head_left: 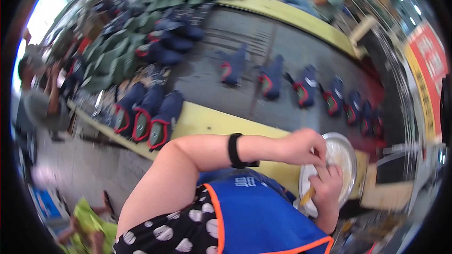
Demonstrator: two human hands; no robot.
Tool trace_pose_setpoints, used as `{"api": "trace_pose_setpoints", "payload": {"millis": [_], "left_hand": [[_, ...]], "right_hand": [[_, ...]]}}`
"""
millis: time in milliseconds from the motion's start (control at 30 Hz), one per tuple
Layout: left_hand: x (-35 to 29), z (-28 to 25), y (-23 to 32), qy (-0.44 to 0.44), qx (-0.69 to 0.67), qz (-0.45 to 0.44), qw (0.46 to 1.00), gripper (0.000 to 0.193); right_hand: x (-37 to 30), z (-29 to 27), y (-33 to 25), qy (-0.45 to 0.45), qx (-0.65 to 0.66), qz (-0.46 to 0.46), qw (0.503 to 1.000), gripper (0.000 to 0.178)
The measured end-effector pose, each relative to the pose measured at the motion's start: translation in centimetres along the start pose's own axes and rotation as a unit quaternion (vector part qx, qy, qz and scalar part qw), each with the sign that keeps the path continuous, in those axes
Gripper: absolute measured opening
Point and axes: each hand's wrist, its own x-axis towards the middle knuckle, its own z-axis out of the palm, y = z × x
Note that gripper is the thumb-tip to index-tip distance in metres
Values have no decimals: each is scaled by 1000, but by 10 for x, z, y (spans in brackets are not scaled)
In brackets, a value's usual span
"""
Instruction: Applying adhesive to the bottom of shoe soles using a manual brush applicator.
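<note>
My left forearm, with a black band on its wrist, reaches across to the right. Its hand, my left hand [303,146], has thumb and fingers pinched together; anything between them is too small to make out. Just below, my right hand [328,186] is raised with fingers curled, its fingertips almost touching the left ones. From it slants a yellowish handle [308,195], seemingly a brush, whose far end is blurred. Both hands are over a round metal pan [351,153] with a whitish coating inside. A white oval surface [306,174] shows beside the pan, partly behind my hands.
Navy shoe uppers with red trim [306,87] lie in a row on the dark conveyor belt [207,89]. More stand on the yellow ledge [202,117] at left, near many green shoe pieces [110,61]. Cardboard [386,195] lies right of the pan. Other people sit around.
</note>
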Motion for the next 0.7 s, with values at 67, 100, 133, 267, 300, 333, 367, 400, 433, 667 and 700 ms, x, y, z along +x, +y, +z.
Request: {"api": "trace_pose_setpoints", "payload": {"millis": [67, 100, 133, 267, 300, 333, 367, 400, 433, 667, 700], "left_hand": [[-6, -9, -1, 13, 37, -4, 999, 7], [-8, -11, -2, 41, 104, 62, 992, 9], [-9, -12, -4, 63, 178, 129, 973, 11], [-20, -14, -6, 118, 235, 207, 942, 17], [-20, -20, -8, 126, 236, 221, 938, 17], [-22, -24, -8, 155, 272, 264, 912, 19], [-24, -27, -7, 183, 307, 304, 883, 21], [-24, -33, -6, 194, 339, 345, 853, 18], [-25, -38, -6, 199, 335, 349, 852, 18], [-36, -170, -26, 427, 506, 132, 738, 31], [-40, -208, -34, 487, 453, 24, 746, 27]], "right_hand": [[12, 4, -3, 1, 16, -18, 1000, 11], [15, 6, -4, 0, 24, -4, 1000, 11], [19, 9, -4, 0, 31, 14, 999, 10], [37, 6, 1, 50, 63, 31, 996, 8], [41, 8, 0, 54, 58, 24, 997, 8], [44, 8, -2, 44, 65, 32, 996, 8], [48, 10, -4, 38, 76, 40, 996, 8], [51, 11, -4, 27, 74, 46, 996, 8], [53, 12, -5, 20, 68, 44, 997, 8], [48, -10, 8, 142, 15, 199, 969, 23], [42, -13, 16, 153, 2, 181, 972, 23]]}}
